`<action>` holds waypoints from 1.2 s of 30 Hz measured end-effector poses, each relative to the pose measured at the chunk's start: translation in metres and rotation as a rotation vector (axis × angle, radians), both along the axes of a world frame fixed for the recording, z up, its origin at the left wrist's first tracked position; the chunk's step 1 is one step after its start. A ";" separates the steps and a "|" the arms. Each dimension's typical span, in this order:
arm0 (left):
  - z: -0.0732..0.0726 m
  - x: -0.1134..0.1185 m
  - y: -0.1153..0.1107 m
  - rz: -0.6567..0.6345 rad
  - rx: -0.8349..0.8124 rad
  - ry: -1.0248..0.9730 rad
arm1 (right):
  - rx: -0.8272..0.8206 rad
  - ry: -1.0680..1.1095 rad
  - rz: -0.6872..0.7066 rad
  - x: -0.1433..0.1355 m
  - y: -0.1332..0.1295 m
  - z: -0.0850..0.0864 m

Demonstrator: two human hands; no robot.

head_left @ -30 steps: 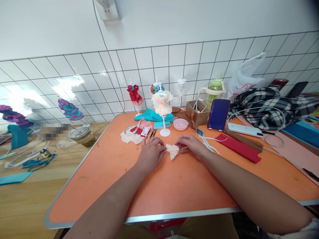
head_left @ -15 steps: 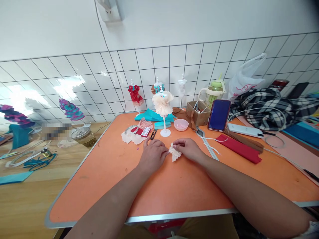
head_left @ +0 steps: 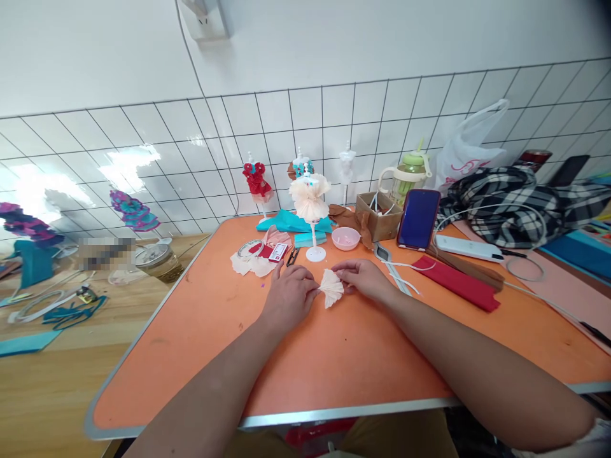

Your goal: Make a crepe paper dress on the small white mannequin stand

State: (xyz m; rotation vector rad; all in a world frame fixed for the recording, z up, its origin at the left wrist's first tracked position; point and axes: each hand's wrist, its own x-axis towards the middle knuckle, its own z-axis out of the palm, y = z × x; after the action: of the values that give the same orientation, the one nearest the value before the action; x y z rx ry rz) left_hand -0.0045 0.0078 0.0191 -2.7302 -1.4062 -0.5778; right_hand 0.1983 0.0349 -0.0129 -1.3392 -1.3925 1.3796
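From where I'm standing, the orange table [head_left: 346,366] is spreading out under everything. Taking the cream fan as clock centre, the dressed stand [head_left: 310,198] is rising just short of 12 o'clock, wearing similar crinkled ruffles. The L hand [head_left: 292,294] is lying at 9 o'clock, thumb & fingertips pinching the fan's narrow end. The R hand [head_left: 366,280] is sitting at 3 o'clock, fingers slightly curled w/ a narrow gap, hovering by or touching the flared edge; can't tell if it's gripping. A pink bowl [head_left: 345,240] is standing btwn 12 and 1.

The cream fan [head_left: 331,289] itself is showing btwn the hands, pleats opening toward 3 o'clock. It's looking like crepe paper, so prob. v. light, soft, not slippery, easily torn or crushed. Best hold is prob. the gathered end at 9 o'clock, where pleats are bunching thickest; the thin ruffled rim is needing only a feather touch.
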 end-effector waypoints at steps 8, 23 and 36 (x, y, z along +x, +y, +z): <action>-0.003 -0.003 0.003 -0.035 -0.031 -0.037 | 0.090 -0.010 0.079 -0.008 -0.006 0.000; -0.003 0.001 0.002 -0.012 -0.125 0.007 | 0.698 -0.609 0.312 -0.007 -0.019 0.014; 0.005 -0.003 0.003 0.085 -0.243 -0.157 | 0.529 -0.718 0.136 0.043 0.005 0.032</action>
State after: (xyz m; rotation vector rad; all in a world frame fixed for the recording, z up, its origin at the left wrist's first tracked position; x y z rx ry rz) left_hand -0.0071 0.0113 0.0239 -2.8416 -1.7267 -0.6717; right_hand 0.2415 0.0397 0.0193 -1.4357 -2.1588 0.5149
